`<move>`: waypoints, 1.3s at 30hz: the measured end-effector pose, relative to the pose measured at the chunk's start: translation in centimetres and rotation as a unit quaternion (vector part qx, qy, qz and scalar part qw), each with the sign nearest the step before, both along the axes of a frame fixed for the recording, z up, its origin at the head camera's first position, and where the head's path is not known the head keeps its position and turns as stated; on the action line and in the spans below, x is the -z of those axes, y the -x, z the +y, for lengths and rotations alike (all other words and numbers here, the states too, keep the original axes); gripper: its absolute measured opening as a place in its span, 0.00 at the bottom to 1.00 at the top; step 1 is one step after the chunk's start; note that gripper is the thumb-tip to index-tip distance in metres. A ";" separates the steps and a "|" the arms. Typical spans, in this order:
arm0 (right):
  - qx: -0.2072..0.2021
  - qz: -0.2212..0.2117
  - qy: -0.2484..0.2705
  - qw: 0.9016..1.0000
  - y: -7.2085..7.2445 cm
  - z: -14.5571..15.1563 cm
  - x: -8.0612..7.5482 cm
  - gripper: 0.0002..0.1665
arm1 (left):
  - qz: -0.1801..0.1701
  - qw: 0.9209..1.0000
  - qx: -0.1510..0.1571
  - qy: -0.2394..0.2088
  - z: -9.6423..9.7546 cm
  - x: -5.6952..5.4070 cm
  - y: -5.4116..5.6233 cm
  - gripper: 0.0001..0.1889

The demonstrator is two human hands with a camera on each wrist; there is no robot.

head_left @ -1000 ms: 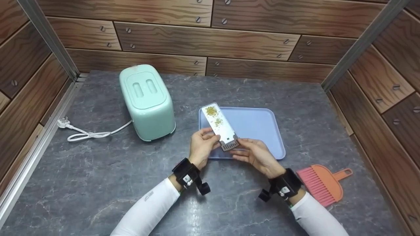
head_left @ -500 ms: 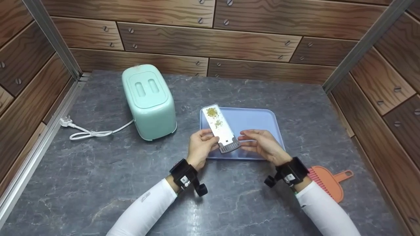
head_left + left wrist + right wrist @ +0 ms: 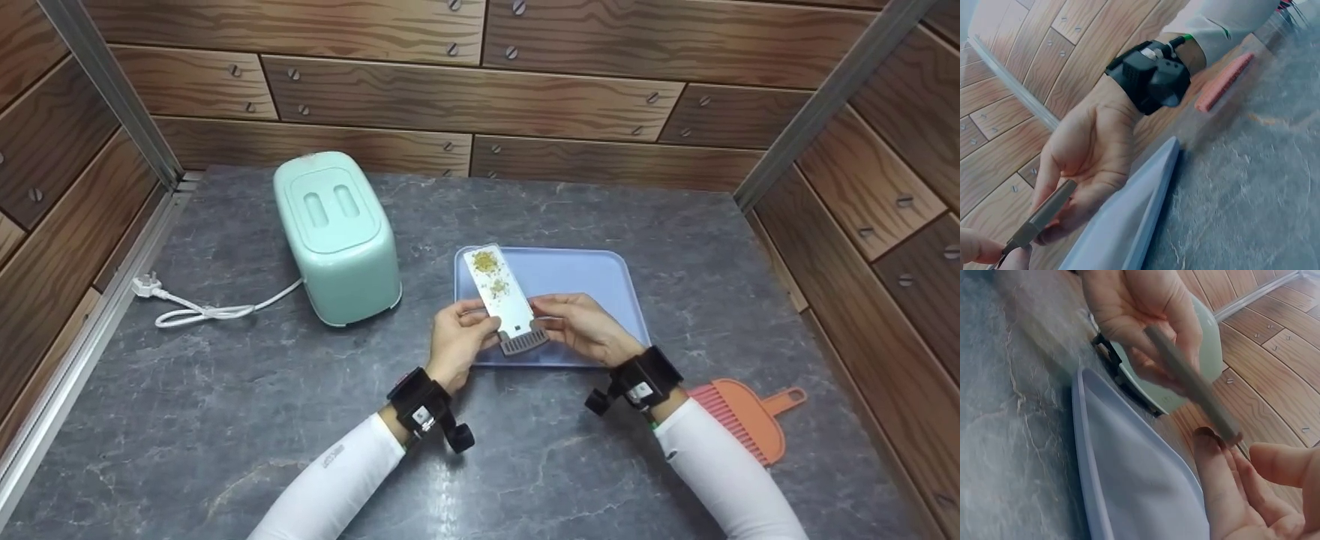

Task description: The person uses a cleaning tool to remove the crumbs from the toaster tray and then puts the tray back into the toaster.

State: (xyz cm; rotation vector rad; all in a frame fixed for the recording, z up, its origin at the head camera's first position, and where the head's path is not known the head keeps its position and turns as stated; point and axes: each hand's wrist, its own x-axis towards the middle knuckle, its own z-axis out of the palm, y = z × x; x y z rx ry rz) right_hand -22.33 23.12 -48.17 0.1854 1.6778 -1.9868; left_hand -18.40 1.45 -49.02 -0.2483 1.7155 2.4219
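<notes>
A long white crumb tray (image 3: 510, 300) with a grey slotted end carries yellowish crumbs (image 3: 486, 262), mostly toward its far end. My left hand (image 3: 459, 339) pinches its left edge near the grey end, thumb on top. My right hand (image 3: 589, 330) is at the opposite edge, fingertips touching it or just under it; in the right wrist view the thumb (image 3: 1278, 464) looks apart from the tray's end. The crumb tray is held above the left part of a blue tray (image 3: 577, 270) lying on the table.
A mint-green toaster (image 3: 337, 240) stands at the left, its lidded top up, with a white cord and plug (image 3: 146, 285). At the right lies an orange brush (image 3: 750, 412) with pink bristles, partly behind the right forearm. Wood-patterned walls (image 3: 465, 90) enclose the grey table.
My right hand let go of the grey end and drew back to the right, then came back to the right edge a little higher up. The left hand kept its grip.
</notes>
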 end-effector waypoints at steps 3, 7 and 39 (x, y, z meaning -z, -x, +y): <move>-0.004 0.003 0.006 1.000 0.0 -0.4 0.1 0.10 | -0.006 1.000 0.000 0.004 -0.1 0.0 0.0 0.21; -0.010 0.007 0.004 1.000 0.2 -0.9 0.3 0.14 | -0.009 1.000 0.000 0.003 -0.1 0.1 0.0 0.21; 0.175 0.012 0.026 0.984 -2.7 -3.5 0.6 0.08 | -0.021 0.998 -0.031 -0.051 0.4 1.2 -2.5 0.20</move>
